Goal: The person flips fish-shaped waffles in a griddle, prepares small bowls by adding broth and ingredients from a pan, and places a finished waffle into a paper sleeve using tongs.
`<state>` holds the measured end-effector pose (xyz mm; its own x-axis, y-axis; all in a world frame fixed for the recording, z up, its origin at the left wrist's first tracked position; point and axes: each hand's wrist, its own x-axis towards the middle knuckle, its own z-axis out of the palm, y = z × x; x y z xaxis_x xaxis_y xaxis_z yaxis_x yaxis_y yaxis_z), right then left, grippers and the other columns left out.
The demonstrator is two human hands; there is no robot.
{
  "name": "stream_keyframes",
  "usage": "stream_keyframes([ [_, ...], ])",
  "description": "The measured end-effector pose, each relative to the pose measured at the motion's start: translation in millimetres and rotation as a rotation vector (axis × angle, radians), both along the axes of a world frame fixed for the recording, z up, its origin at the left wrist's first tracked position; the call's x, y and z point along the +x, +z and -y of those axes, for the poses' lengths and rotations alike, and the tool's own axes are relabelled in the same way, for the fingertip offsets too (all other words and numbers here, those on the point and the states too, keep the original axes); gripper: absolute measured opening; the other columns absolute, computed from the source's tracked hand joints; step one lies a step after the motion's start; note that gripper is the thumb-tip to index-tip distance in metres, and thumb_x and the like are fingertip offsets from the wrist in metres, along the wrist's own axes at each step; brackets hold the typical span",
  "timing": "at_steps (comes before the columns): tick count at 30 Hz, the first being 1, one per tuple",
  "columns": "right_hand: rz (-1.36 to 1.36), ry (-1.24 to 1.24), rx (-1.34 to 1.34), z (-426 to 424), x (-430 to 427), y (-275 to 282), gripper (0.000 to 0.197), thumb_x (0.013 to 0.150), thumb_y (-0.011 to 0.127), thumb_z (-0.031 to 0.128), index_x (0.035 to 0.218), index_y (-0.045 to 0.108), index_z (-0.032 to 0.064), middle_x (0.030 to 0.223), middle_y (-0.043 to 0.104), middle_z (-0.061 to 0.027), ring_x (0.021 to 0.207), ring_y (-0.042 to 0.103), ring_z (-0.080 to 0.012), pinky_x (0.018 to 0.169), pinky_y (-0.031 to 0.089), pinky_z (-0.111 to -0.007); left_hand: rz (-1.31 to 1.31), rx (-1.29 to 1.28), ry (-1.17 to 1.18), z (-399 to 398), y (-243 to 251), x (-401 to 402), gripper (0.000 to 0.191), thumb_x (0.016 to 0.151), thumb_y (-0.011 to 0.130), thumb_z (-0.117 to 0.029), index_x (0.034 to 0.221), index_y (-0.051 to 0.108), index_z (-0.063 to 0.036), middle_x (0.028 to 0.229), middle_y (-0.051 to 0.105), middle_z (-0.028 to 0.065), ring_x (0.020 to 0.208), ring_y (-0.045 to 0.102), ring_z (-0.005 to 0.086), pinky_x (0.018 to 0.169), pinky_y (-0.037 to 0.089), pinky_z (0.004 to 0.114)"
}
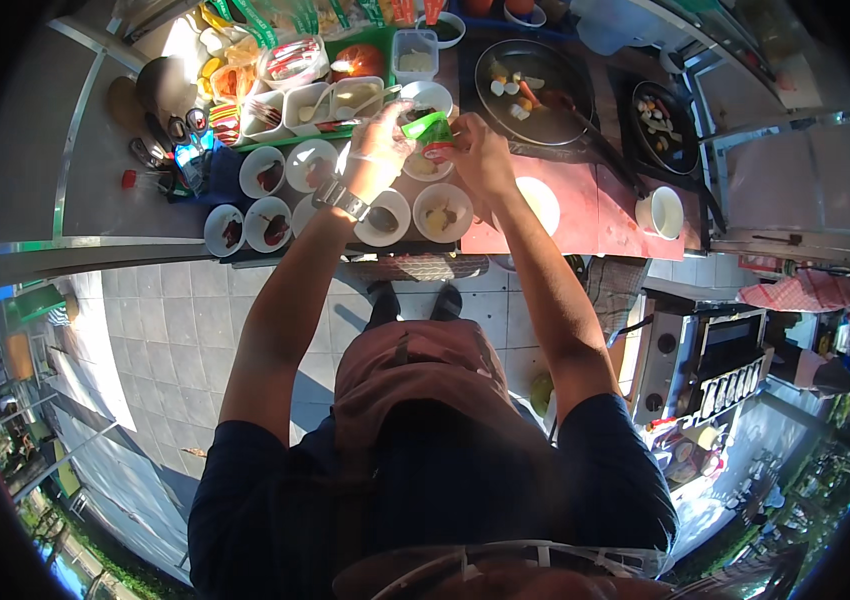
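Observation:
My right hand [481,154] pinches the right end of a small green and red sachet [432,133]. At its left end, my left hand [381,150], with a dark watch on the wrist, has its fingers on the same sachet. Directly under it are a white bowl [425,169] with pale yellowish contents and, farther back, another white bowl [436,91] with something dark in it. Nearer me stand a bowl [441,214] of yellowish and brown contents and a bowl [382,219] with a dark filling. Several white bowls [267,219] on the left hold dark red paste.
A large frying pan [534,90] with chopped pieces sits at back right, its handle pointing towards me. Beyond it is a smaller frying pan [663,127]. A white cup [659,213] stands near the right edge. Scissors [189,127] and seasoning tubs [305,105] are at left.

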<state>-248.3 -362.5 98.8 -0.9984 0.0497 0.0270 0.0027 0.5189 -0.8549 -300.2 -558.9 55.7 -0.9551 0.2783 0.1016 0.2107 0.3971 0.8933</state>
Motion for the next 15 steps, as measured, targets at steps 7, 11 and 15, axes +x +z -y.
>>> stream_keyframes([
  [7,-0.018,-0.016,0.015,1,1,-6,0.037,0.085,0.078,0.012,0.116,0.062,0.0009,0.101,0.076,-0.018,0.092,0.076,-0.031,0.08,0.059,-0.04,-0.112,-0.115,0.06,0,7,4,0.06,0.082,0.078,0.002,0.137,0.059,-0.0096,0.083,0.06,0.0018,0.076,0.059,0.0123,0.071,0.053,0.03],
  [11,-0.031,-0.021,-0.014,0,6,4,0.038,0.083,0.08,0.011,0.114,0.061,0.0002,0.1,0.076,-0.0161,0.09,0.076,-0.0293,0.079,0.059,-0.039,-0.135,-0.064,0.043,-2,7,7,0.061,0.082,0.077,0.002,0.138,0.057,-0.0073,0.085,0.061,0.0021,0.075,0.06,0.0128,0.071,0.054,0.031],
  [15,0.028,0.095,-0.111,-15,28,12,0.042,0.08,0.085,0.01,0.113,0.062,-0.0004,0.098,0.077,-0.014,0.086,0.076,-0.0237,0.077,0.058,-0.034,0.067,0.182,-0.079,-2,27,33,0.062,0.081,0.077,0.002,0.139,0.056,-0.0041,0.095,0.066,0.0058,0.079,0.065,0.0126,0.073,0.055,0.031],
])
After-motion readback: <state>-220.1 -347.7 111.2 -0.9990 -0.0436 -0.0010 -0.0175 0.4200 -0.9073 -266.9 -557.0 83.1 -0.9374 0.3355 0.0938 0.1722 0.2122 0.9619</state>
